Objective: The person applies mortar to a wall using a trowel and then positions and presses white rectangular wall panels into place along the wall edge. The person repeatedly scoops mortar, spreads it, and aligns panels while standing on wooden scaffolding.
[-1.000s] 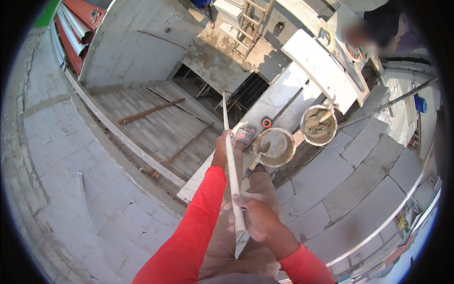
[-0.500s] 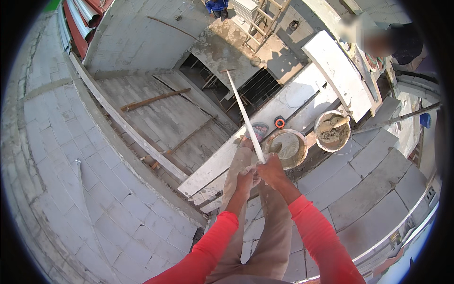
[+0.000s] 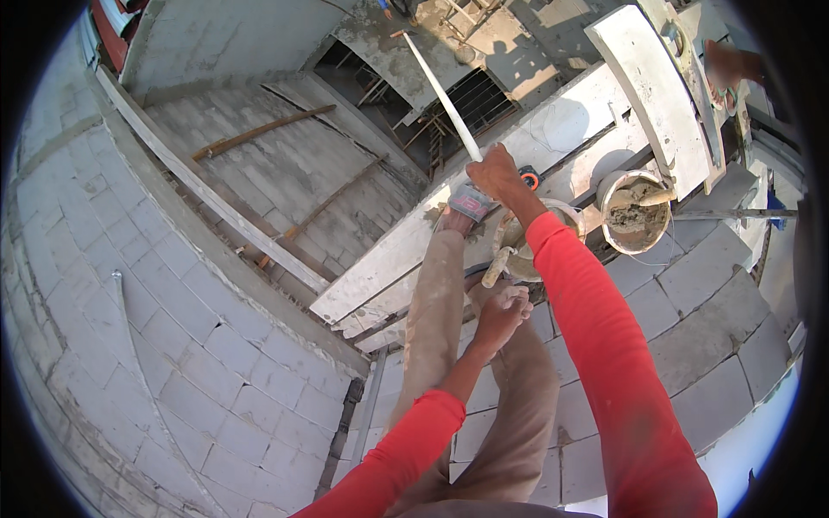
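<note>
A long white pole [image 3: 440, 95] slants outward from my right hand [image 3: 498, 175], whose fingers are wrapped round its near end. Its far tip, with a small reddish crosspiece, reaches over the opening beyond the planks. My left hand [image 3: 503, 312] is apart from the pole, above my right leg, with its fingers curled closed; whatever is in them, if anything, is hidden. Under my right forearm stands a bucket [image 3: 561, 214], partly hidden, with a pale rough handle [image 3: 496, 266] at its near side. Just beyond my right hand sits an orange-and-black round item [image 3: 529, 178], like a tape measure.
A second bucket [image 3: 635, 216] of wet mortar holds a wooden-handled tool. White planks [image 3: 406, 259] run below my sandalled foot, beside a drop. A curved white board [image 3: 652, 95] lies at upper right, near another person's arm [image 3: 734, 65]. Block walls [image 3: 250, 371] flank me.
My left hand has come off the pole and drawn back toward my legs. My right hand has moved forward and up with the pole. The view has shifted.
</note>
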Demonstrator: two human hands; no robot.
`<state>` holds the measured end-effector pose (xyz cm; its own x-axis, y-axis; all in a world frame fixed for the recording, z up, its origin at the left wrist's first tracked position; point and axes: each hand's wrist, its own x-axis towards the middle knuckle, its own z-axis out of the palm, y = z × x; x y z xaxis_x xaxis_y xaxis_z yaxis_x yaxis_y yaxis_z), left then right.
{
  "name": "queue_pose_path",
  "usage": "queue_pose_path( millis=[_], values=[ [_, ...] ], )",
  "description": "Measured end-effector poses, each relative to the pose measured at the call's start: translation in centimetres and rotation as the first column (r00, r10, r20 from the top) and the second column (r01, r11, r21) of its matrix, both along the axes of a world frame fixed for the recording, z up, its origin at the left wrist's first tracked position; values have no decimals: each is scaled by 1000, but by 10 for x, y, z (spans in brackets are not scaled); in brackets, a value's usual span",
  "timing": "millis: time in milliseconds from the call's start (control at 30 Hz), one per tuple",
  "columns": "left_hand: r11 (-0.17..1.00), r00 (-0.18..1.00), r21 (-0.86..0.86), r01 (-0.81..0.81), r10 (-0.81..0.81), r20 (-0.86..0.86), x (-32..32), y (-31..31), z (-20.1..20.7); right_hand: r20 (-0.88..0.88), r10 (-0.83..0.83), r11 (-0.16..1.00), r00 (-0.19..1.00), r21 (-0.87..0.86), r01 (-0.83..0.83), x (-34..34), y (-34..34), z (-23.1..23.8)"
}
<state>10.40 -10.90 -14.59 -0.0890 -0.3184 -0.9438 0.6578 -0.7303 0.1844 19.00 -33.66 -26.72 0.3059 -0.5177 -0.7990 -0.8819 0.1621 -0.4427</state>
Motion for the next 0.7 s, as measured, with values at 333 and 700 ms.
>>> queue_pose_path(
  millis=[333,700],
  values=[
    [991,989,-2,-137,137,-54,6,-21,4,32,-76,995,997,74,73,63,-13,-102],
    [979,978,28,-201,203,-43,10,-31,7,58,-94,985,994,150,85,83,-12,-121]
  ],
)
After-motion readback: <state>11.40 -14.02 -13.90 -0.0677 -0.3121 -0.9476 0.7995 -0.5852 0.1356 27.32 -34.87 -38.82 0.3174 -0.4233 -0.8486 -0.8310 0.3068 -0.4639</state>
